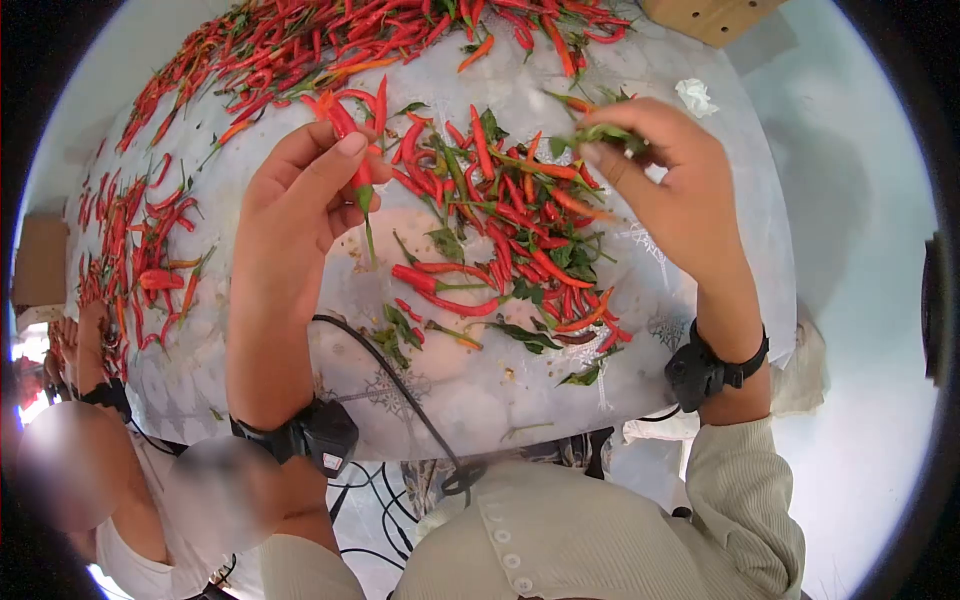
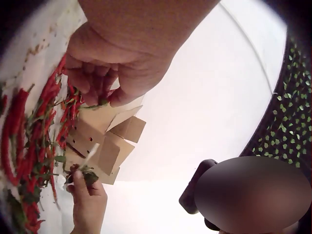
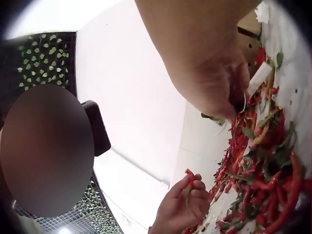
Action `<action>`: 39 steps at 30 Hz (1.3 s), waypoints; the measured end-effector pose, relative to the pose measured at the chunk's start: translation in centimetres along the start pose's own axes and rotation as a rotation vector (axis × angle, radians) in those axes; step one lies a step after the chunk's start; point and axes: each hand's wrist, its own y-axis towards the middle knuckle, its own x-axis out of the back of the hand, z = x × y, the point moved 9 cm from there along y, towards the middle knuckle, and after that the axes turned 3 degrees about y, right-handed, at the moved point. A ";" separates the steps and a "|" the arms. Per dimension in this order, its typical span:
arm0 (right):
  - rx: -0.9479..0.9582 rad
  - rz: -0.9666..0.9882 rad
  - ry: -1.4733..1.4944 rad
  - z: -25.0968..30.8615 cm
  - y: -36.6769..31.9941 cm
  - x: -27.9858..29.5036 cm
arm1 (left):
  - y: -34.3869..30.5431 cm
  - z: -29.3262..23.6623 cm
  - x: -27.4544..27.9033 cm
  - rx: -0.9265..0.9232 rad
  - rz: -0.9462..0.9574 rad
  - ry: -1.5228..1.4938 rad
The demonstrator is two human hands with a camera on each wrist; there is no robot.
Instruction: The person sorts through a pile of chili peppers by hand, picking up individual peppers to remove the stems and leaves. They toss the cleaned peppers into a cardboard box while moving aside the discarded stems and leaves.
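In the head view my left hand (image 1: 300,190) pinches red chili peppers (image 1: 362,172) between thumb and fingers, one green stem hanging down. My right hand (image 1: 675,180) holds green leaves (image 1: 615,135) between thumb and curled fingers, above the right side of the pile. A pile of red and orange chilies with leaves (image 1: 510,220) lies on the patterned table cover between and below the hands. The left wrist view shows the right hand (image 2: 88,207) with a leafy bunch (image 2: 85,176); in the right wrist view the left hand (image 3: 178,207) holds a red chili (image 3: 190,176).
A larger chili heap (image 1: 330,40) spreads along the table's far side, with more chilies (image 1: 150,240) at left. A cardboard box (image 1: 710,15) and crumpled white paper (image 1: 696,97) are at the far right. Another person's arm (image 1: 92,345) reaches in at left. A black cable (image 1: 390,370) crosses the near edge.
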 end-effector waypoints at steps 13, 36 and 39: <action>-0.050 0.185 -0.193 0.5 -0.4 -1.1 | 0.1 0.8 -0.3 0.028 0.045 -0.022; 0.088 0.417 -0.214 2.6 -2.5 -5.1 | -0.1 1.3 -1.0 0.074 0.078 0.070; 0.082 0.381 -0.280 2.7 -2.8 -5.6 | -0.1 1.4 -1.2 0.068 0.104 0.080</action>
